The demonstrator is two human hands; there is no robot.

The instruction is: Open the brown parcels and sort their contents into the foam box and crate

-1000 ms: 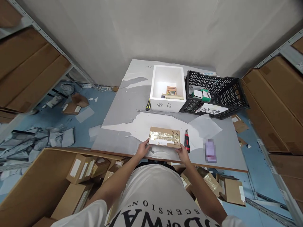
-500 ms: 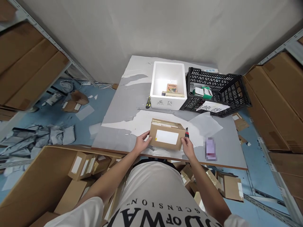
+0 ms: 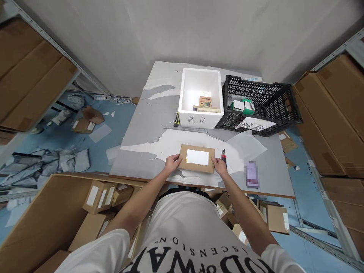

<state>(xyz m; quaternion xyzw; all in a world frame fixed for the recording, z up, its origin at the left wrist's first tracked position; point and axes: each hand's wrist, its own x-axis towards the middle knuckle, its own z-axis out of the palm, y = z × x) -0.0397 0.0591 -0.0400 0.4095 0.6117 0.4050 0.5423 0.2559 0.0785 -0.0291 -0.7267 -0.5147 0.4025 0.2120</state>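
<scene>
A brown cardboard box (image 3: 198, 169) with a white label (image 3: 197, 157) on its upper face is held between my two hands near the front of the table. My left hand (image 3: 173, 163) grips its left edge, thumb on the face. On the opposite edge, my right hand (image 3: 219, 165) pinches the box the same way. Just beyond the right hand lies a red and black utility knife (image 3: 223, 156). The fingers behind the box are hidden.
Behind the box stand a white foam box (image 3: 201, 120) with small boxes inside and a black plastic crate (image 3: 263, 104) holding green and white boxes. A yellow and black cutter (image 3: 176, 120) lies beside the foam box. A large carton (image 3: 54, 212) of parcels stands at lower left.
The box has tipped so its labelled face now points upward and its taped side is out of sight. Both hands have turned with it, the right one shifting slightly left.
</scene>
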